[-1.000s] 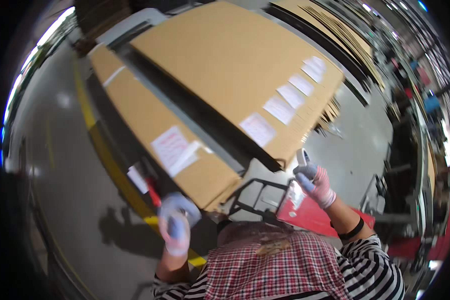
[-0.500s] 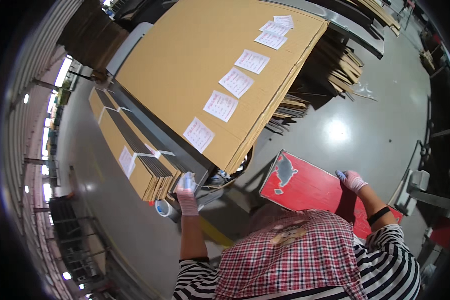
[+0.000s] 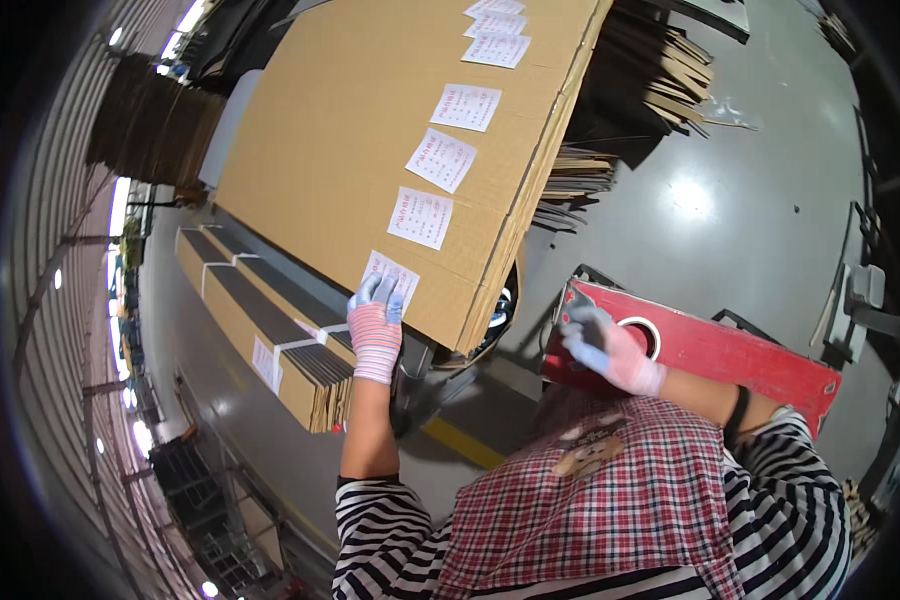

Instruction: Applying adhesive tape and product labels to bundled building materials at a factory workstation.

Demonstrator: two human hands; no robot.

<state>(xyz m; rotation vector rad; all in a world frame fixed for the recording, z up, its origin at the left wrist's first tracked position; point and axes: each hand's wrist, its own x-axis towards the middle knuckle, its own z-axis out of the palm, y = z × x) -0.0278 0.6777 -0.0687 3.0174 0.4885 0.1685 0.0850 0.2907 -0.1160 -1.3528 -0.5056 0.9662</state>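
Observation:
My left hand (image 3: 375, 335), in a striped glove with blue fingertips, is at the near left edge of a large cardboard sheet (image 3: 320, 130). Its thumb and fingers are closed on the lower corner of the nearest white paper label (image 3: 407, 283). My right hand (image 3: 615, 352), gloved in the same way, is over a red bench-like surface (image 3: 750, 360), its fingers apart and somewhat blurred. Beside its back shows a white tape roll (image 3: 653, 333), partly hidden by the hand; whether it touches the hand I cannot tell.
More paper labels (image 3: 445, 160) lie in a row along the sheet. Left of it are strapped bundles of folded cardboard (image 3: 260, 330). Cardboard offcuts (image 3: 675, 85) stick out beyond its right edge. A dark bin (image 3: 510, 310) stands under the near corner.
My left hand has moved from the strapped bundles up onto the nearest label. The right hand has come leftward over the red surface, and the tape roll now shows. The view has shifted.

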